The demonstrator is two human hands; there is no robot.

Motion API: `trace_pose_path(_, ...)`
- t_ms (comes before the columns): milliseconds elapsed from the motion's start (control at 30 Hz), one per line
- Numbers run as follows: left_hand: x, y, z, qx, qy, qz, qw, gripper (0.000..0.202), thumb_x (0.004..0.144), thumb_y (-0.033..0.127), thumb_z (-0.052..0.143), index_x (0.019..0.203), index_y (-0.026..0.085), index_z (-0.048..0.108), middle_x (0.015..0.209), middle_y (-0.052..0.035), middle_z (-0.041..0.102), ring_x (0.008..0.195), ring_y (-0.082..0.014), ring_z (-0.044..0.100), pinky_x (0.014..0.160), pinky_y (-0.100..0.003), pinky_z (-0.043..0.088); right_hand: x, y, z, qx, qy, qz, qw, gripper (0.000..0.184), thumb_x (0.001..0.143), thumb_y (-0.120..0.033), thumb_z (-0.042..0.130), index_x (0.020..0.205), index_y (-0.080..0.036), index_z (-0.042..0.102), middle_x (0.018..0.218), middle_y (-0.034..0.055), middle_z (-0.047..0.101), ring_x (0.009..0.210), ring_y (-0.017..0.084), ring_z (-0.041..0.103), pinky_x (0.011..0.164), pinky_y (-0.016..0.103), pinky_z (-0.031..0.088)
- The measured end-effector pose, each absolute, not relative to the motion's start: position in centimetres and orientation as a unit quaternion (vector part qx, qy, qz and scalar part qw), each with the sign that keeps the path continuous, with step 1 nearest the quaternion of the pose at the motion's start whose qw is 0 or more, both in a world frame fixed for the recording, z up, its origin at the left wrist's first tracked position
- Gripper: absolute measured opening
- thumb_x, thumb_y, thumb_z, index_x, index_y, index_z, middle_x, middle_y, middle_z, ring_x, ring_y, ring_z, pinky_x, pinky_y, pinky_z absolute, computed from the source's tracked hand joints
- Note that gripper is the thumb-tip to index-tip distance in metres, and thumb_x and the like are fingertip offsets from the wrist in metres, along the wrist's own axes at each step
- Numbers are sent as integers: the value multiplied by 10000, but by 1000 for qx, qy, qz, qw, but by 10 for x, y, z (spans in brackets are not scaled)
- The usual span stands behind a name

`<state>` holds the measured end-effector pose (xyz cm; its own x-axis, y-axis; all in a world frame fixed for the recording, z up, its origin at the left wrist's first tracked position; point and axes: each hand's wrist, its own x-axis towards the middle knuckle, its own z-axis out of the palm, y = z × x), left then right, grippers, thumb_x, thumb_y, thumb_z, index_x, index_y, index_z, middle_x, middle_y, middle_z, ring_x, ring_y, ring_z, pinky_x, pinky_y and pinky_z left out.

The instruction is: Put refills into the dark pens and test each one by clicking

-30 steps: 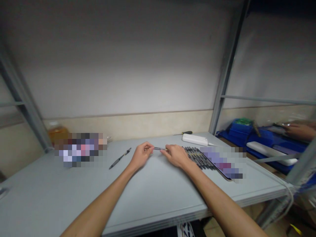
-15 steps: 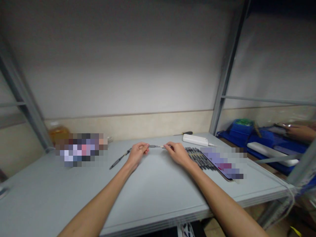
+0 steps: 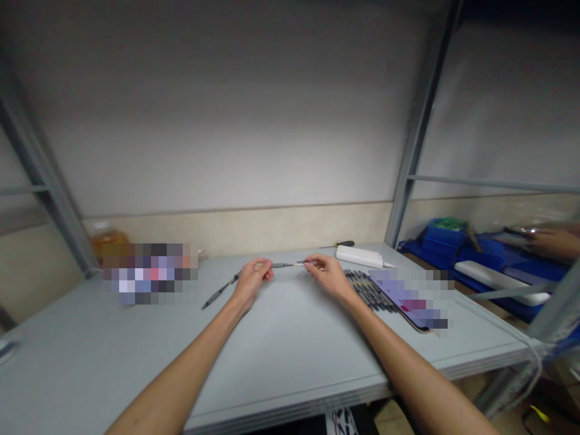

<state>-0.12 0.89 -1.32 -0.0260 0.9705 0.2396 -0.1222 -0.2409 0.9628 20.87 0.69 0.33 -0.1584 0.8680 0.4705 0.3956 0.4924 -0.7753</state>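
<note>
My left hand (image 3: 252, 280) is closed in a pinch on the left end of a thin grey pen (image 3: 284, 264). My right hand (image 3: 327, 275) pinches the pen's other end, where a pale thin refill shows. The pen hangs level just above the grey table (image 3: 281, 350), between the two hands. A second dark pen (image 3: 220, 290) lies on the table just left of my left hand. A row of several dark pens (image 3: 365, 287) lies to the right of my right hand.
A white oblong device (image 3: 359, 256) and a black-handled tool (image 3: 339, 244) lie at the back right. A blurred patch covers items at the back left. Metal rack posts (image 3: 414, 139) stand at both sides. Another person's hand (image 3: 553, 241) works over blue bins (image 3: 446, 235) on the right.
My hands have drawn apart, so more of the pen and its thin inner part shows between them. Both hands have risen slightly toward the back of the table.
</note>
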Motion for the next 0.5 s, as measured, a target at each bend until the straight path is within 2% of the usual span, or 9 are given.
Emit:
trace_pose_path(267, 3, -1, -7, 544, 472, 556, 414, 496, 679, 615, 530, 560, 134, 520, 407, 26, 480, 379, -66, 405, 422, -199, 299, 209, 12, 1, -393, -668, 345, 529, 280, 661, -361, 634, 817, -128, 644, 585, 20, 598, 500, 123, 513, 502, 247, 417)
trace_pose_path(400, 5, -2, -4, 519, 449, 566, 457, 445, 666, 583, 560, 712, 141, 541, 506, 12, 551, 414, -76, 458, 433, -198, 339, 208, 10, 4, -386, -643, 373, 546, 267, 633, -350, 661, 781, -128, 645, 545, 4, 578, 481, 113, 504, 494, 242, 407)
trace_pose_path(500, 6, -2, -2, 507, 410, 571, 499, 389, 601, 431, 680, 844, 165, 534, 603, 17, 590, 490, -82, 512, 481, -196, 385, 209, 10, 6, -379, -620, 389, 566, 270, 613, -353, 674, 757, -127, 644, 544, 4, 579, 486, 111, 506, 501, 244, 409)
